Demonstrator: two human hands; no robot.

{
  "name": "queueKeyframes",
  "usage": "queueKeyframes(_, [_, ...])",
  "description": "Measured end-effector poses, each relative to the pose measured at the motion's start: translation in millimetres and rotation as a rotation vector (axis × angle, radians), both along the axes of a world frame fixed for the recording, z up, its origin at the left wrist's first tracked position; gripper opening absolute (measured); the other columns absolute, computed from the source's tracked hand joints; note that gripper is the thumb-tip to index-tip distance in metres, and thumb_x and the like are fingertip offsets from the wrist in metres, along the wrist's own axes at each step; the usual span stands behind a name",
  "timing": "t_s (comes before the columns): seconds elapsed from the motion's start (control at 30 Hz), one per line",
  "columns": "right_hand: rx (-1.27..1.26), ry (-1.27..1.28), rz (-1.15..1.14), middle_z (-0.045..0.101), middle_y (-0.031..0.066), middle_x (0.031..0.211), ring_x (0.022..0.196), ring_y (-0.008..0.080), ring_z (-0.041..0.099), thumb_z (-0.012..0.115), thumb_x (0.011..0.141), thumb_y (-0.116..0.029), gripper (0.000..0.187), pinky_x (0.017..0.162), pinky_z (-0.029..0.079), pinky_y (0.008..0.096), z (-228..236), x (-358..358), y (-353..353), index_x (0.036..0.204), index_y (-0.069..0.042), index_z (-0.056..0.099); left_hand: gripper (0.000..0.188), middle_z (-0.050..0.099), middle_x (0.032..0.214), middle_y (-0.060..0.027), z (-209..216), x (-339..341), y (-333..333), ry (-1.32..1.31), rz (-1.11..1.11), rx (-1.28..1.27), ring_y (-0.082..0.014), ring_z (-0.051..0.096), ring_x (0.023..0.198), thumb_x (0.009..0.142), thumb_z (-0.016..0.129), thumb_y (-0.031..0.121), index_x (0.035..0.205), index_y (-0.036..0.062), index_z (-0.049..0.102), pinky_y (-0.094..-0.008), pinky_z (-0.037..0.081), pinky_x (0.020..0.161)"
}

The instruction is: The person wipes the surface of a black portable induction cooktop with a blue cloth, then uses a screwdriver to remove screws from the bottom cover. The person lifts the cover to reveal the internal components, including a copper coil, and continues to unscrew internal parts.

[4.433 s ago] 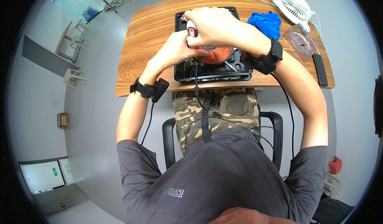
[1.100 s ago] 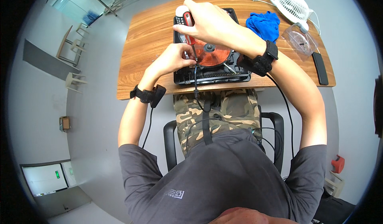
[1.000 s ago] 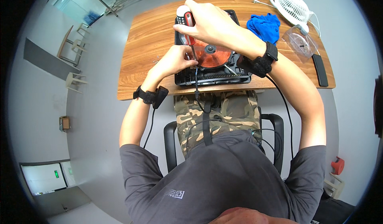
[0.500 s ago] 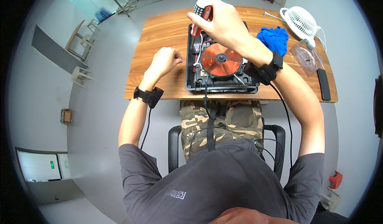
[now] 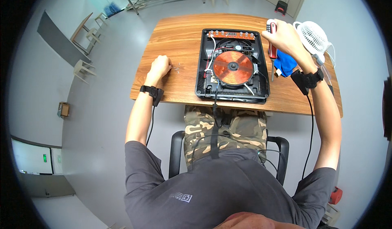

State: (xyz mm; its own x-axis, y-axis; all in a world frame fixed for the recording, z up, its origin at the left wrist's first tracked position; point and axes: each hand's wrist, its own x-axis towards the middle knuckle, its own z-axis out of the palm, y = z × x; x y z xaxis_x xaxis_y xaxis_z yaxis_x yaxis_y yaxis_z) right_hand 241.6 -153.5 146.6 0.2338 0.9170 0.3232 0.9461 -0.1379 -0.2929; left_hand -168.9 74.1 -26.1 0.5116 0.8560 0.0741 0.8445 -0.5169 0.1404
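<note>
In my right hand [image 5: 288, 39] is a red and white electric screwdriver [image 5: 272, 45], gripped with its long metal bit pointing down beside the appliance's right edge. The appliance is an opened induction cooker [image 5: 232, 98], its black casing lying flat in the middle of the table. Inside it show a round copper coil [image 5: 222, 72], loose wires and an orange circuit strip [image 5: 222, 34] along the far end. On the left, my left hand [image 5: 160, 67] rests on the tabletop with fingers curled closed. Several small screws [image 5: 177, 68] lie just right of it. Whether those fingers hold anything is hidden.
A crumpled blue cloth [image 5: 286, 65] lies right of the cooker, partly behind my right wrist. Farther right stands a white fan [image 5: 313, 37]. The wooden table [image 5: 175, 33] ends close to my lap. Cables hang from both wrist straps.
My right hand has moved right with the screwdriver, away from over the cooker, uncovering its far end. My left hand has lowered slightly left, and the screws beside it now show.
</note>
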Motion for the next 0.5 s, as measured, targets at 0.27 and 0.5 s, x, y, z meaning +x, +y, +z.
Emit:
queueKeyframes(0.27, [-0.066,-0.029,-0.087,0.072,0.0211,0.081,0.080,0.0415,0.071,0.066,0.083,-0.050,0.045,0.075,0.057,0.0489,-30,20,-10,0.087,-0.005,0.070,0.014,0.074,0.087,-0.0210,1,0,4,-0.004,-0.025,-0.061,-0.0373,0.073,0.086,0.079,0.081,0.014,0.089,0.0057,0.080,-0.0454,0.058,0.081])
queueKeyframes(0.5, [-0.142,-0.033,-0.127,0.071,0.0215,0.081,0.081,0.0407,0.070,0.064,0.083,-0.043,0.039,0.075,0.055,0.0485,-61,42,-3,0.088,-0.005,0.069,0.013,0.074,0.088,-0.0206,-3,0,3,0.039,-0.027,-0.037,-0.0372,0.073,0.087,0.080,0.080,0.015,0.089,0.0059,0.080,-0.0453,0.058,0.080])
